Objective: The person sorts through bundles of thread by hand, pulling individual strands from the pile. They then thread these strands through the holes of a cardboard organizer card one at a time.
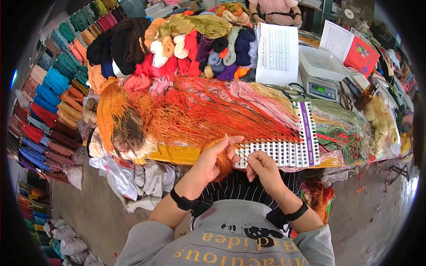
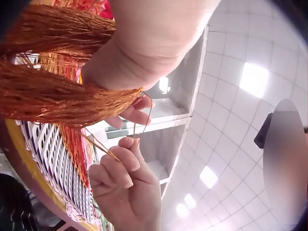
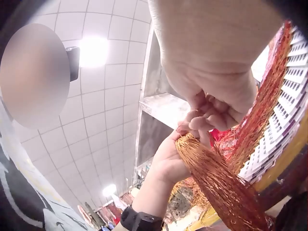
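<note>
My left hand [image 1: 207, 163] holds a rust-orange skein of thread [image 3: 219, 180] near its looped top, and the strands hang down in front of my lap. Close beside it, my right hand [image 1: 265, 170] has its fingers curled and pinches a thin strand [image 2: 103, 147] drawn from the skein. In the left wrist view a small loop of thread [image 2: 152, 103] stands up between the two hands. Right behind the hands lie white punched thread cards [image 1: 270, 150], with orange and red threads [image 1: 248, 117] spread out from their holes.
Piled yarn skeins [image 1: 191, 44] fill the back of the table. A printed sheet [image 1: 277, 53], scissors [image 1: 293, 90] and a digital scale [image 1: 321, 88] stand at the back right. More threads [image 1: 339, 128] lie right of the cards. Another person [image 1: 275, 11] sits across the table.
</note>
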A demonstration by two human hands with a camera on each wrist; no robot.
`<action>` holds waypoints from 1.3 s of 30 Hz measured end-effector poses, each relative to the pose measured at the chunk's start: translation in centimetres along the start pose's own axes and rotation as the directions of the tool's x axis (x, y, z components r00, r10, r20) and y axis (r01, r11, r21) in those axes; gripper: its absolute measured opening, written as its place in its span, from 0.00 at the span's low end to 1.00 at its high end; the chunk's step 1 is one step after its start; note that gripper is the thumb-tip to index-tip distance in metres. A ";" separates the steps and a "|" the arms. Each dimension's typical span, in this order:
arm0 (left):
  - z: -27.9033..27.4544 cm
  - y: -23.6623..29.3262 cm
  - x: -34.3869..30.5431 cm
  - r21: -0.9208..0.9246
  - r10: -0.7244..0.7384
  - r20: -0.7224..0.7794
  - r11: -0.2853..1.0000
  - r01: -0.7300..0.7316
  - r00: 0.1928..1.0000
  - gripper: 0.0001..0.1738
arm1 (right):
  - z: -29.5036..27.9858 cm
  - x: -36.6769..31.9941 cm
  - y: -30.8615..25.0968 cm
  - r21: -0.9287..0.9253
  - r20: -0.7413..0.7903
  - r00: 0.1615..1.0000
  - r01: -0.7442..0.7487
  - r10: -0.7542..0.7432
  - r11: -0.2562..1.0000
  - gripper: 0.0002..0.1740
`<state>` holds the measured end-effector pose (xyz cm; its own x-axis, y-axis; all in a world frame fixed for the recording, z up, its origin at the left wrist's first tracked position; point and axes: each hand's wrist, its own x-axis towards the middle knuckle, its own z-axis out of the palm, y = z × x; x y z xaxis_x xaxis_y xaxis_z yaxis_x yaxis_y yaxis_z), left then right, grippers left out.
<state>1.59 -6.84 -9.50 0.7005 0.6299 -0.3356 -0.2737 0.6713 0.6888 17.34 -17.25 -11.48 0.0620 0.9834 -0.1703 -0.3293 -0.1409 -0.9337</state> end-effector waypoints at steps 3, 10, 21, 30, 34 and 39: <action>-0.1 0.1 0.0 -0.040 0.000 0.100 0.999 0.004 0.995 0.25 | -0.1 -0.1 0.2 -0.012 0.004 1.000 0.018 -0.018 1.000 0.12; 0.3 0.2 -0.1 -0.010 0.002 0.002 1.000 -0.002 1.000 0.23 | -0.2 -0.3 0.0 0.004 -0.007 1.000 0.010 -0.010 1.000 0.14; 1.4 0.6 -0.5 -0.014 -0.023 -0.056 1.000 0.023 0.998 0.23 | 0.0 -0.9 -0.6 -0.178 0.059 0.997 -0.040 0.052 0.983 0.09; -7.1 5.6 -3.8 -0.072 0.098 -0.108 0.992 -0.106 0.989 0.21 | -13.4 -8.0 -3.7 0.256 -0.500 0.787 0.533 -0.361 0.807 0.13; -9.6 9.3 -7.0 -0.439 0.359 -0.053 0.829 -0.345 0.932 0.22 | -30.1 -20.1 -2.7 0.114 -0.640 0.508 0.804 -0.577 0.583 0.11; -6.0 7.8 -5.5 -0.346 0.401 0.084 0.870 -0.351 0.912 0.23 | -22.1 -17.4 -7.9 -0.331 -0.859 0.183 0.514 -0.478 0.791 0.12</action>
<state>-8.37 -2.74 -6.20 0.5842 0.8113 0.0240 -0.7120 0.4980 0.4951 39.70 -35.77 -8.11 0.9781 0.1494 0.1447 0.0833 0.3561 -0.9307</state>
